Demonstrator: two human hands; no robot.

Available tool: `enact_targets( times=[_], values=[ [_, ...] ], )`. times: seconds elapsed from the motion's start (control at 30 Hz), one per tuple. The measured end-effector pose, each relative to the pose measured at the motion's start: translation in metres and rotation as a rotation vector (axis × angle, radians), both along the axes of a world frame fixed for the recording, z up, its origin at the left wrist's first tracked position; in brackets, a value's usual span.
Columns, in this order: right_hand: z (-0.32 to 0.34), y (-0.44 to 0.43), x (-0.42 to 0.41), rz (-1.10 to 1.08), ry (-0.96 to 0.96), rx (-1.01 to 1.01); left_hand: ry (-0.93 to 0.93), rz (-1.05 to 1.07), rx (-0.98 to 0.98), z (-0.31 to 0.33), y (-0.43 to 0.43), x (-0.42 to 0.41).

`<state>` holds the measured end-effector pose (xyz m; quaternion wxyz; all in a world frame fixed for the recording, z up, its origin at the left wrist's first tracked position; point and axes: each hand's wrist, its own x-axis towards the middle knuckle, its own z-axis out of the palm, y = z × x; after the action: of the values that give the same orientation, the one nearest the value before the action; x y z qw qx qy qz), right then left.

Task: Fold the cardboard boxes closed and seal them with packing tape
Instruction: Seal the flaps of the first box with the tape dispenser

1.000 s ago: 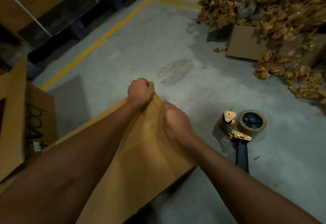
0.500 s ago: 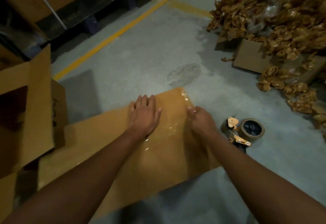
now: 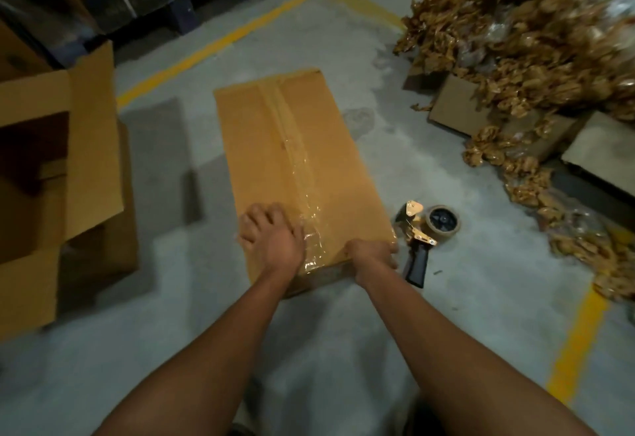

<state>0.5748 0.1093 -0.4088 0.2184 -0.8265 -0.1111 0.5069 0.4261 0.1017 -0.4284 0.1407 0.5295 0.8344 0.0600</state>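
While the left hand lies with fingers spread flat on top of the closed brown rectangular cardboard box, which sits on the grey concrete floor mid-frame, the right hand curls its fingers over the box's near right corner and grips it. A strip of clear glossy packing tape runs along the centre seam, wrinkled at its near end. The step looks like smoothing it, so firm pressure from the seam outward and over the near edge should bed it down. The yellow-framed tape dispenser with a black handle lies just right of the box. Whether the tape wraps down the near face is hidden behind the wrists, the far end is too dim to judge, and an open tan cardboard carton is cut off at the left edge.
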Motion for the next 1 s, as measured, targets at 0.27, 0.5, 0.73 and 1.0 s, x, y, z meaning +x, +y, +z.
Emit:
enact_targets(
  times=[0.27,0.5,0.73,1.0],
  values=[
    [-0.001,0.045,0.031,0.110,-0.082,0.199,-0.508,0.514,0.036,0.004,0.015,-0.035],
    [0.011,0.124,0.022,0.128,-0.052,0.298,-0.350,0.425,0.137,0.073,0.108,-0.060],
    [0.227,0.209,0.042,0.288,-0.161,0.330,-0.438,0.413,0.109,0.261,0.171,-0.047],
    [0.448,0.313,0.087,0.471,-0.162,0.381,-1.134,0.722,0.236,0.453,0.240,-0.008]
  ],
)
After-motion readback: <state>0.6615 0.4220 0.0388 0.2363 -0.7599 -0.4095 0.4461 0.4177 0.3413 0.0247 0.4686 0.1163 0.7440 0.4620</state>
